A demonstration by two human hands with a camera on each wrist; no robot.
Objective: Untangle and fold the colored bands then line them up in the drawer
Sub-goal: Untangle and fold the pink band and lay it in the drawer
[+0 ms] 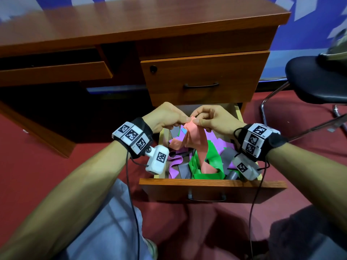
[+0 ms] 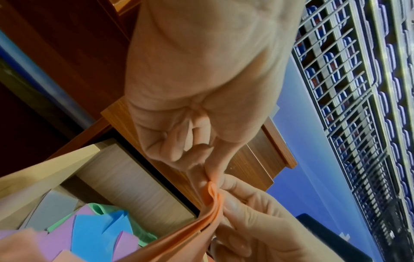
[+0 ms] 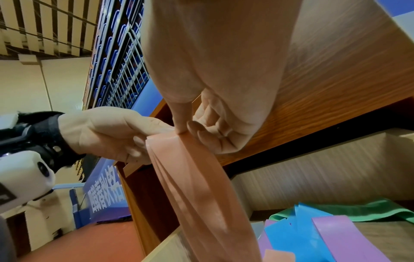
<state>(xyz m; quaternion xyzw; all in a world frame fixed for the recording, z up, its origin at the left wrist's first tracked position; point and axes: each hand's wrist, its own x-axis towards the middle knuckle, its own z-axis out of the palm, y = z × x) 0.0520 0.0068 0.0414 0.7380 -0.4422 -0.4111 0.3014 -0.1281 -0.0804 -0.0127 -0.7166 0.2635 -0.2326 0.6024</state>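
A salmon-orange band (image 1: 195, 139) hangs from both hands above the open lower drawer (image 1: 212, 183). My left hand (image 1: 166, 117) pinches its top end between thumb and fingers, and my right hand (image 1: 212, 117) pinches the same end right beside it. The band (image 3: 192, 177) drops in long folds into the drawer, its lower loop threaded through a green band (image 1: 212, 162). The pinched end (image 2: 212, 196) shows bunched between both hands' fingertips. Purple (image 1: 175, 164), grey (image 1: 228, 154) and blue (image 3: 306, 235) bands lie tangled in the drawer.
A wooden desk (image 1: 131, 19) stands ahead, with a closed upper drawer (image 1: 204, 77) just above my hands. A black chair (image 1: 317, 81) stands at the right on the red floor. My knees sit below the drawer front. Cables hang from both wrist cameras.
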